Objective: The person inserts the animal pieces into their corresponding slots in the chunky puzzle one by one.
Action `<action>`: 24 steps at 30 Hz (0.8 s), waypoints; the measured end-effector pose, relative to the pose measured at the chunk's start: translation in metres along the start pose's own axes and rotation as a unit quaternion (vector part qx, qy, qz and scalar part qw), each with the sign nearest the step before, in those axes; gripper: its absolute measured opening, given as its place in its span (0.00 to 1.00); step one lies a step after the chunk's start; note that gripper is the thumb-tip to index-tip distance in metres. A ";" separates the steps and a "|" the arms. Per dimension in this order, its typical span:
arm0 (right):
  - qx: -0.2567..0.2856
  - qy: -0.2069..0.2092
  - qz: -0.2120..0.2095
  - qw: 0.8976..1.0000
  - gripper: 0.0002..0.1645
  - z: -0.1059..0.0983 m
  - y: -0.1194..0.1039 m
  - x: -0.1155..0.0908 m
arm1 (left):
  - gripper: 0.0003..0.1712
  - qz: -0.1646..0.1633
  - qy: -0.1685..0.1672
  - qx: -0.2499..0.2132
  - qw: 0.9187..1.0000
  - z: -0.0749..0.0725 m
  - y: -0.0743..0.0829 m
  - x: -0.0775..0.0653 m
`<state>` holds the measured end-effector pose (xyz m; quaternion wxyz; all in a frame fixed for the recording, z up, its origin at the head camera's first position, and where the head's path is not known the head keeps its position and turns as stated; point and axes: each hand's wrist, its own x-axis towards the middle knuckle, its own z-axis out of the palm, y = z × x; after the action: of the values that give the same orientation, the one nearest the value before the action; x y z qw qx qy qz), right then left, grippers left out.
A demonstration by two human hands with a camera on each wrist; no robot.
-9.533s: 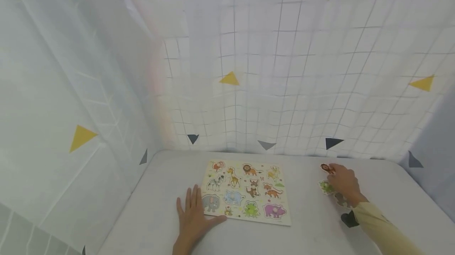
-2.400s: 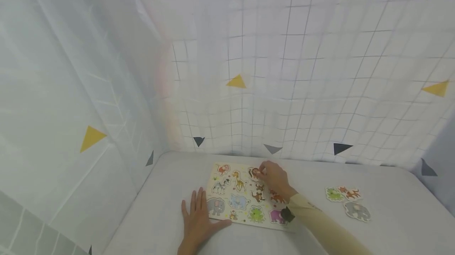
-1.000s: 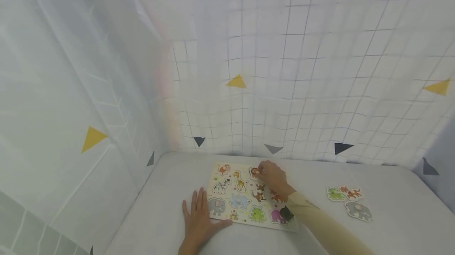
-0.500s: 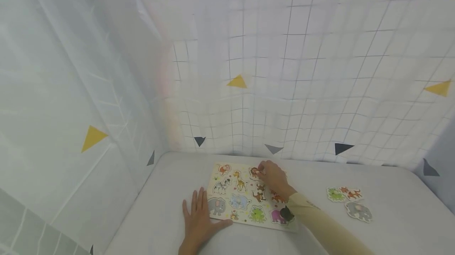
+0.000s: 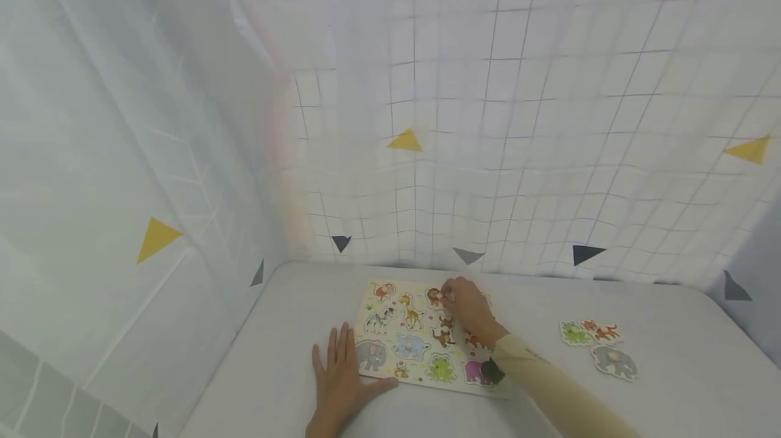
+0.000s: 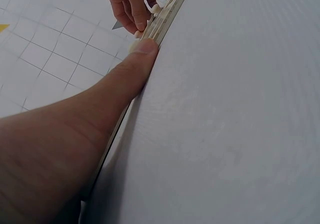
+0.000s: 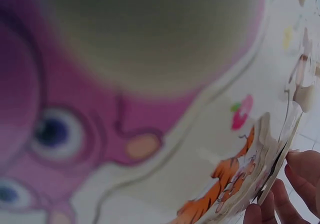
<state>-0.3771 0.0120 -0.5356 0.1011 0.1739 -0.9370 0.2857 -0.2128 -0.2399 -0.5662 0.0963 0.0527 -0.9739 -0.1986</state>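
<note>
A wooden peg puzzle board [image 5: 454, 390] with animal pieces lies on the table. My left hand [image 5: 342, 380] rests at its front left corner, fingers spread, thumb [image 6: 135, 66] along the board's front edge. At the back right of the board my right hand [image 5: 470, 302] pinches the lion puzzle piece [image 5: 434, 297] over the lion's place. Edge-on in the right wrist view, fingers [image 7: 300, 169] hold a thin piece beside the tiger [image 7: 225, 179]. A purple hippo piece [image 5: 474, 371] is partly covered by the dark thing at my right wrist.
Right of the board lie three loose pieces: a frog [image 5: 575, 333], a reddish-brown animal [image 5: 603, 331] and a grey elephant [image 5: 615, 362]. A white gridded sheet [image 5: 464, 207] hangs behind the table, with another sheet [image 5: 201, 289] on the left.
My right hand has carried the lion piece left from the table's right side to the board. Over the last second it has shifted only slightly there. My left hand stays in place.
</note>
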 end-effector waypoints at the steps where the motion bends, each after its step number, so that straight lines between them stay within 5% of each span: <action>1: 0.000 -0.001 -0.001 1.000 0.06 0.000 0.000 0.000 | 0.81 0.000 0.000 -0.001 1.000 0.000 0.000 0.000; 24: -0.015 0.001 -0.024 1.000 0.06 -0.003 -0.002 -0.005 | 0.81 0.003 0.006 -0.013 1.000 0.002 -0.002 0.002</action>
<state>-0.3716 0.0135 -0.5339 0.1113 0.1950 -0.9365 0.2694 -0.2154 -0.2414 -0.5686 0.1031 0.0501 -0.9709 -0.2104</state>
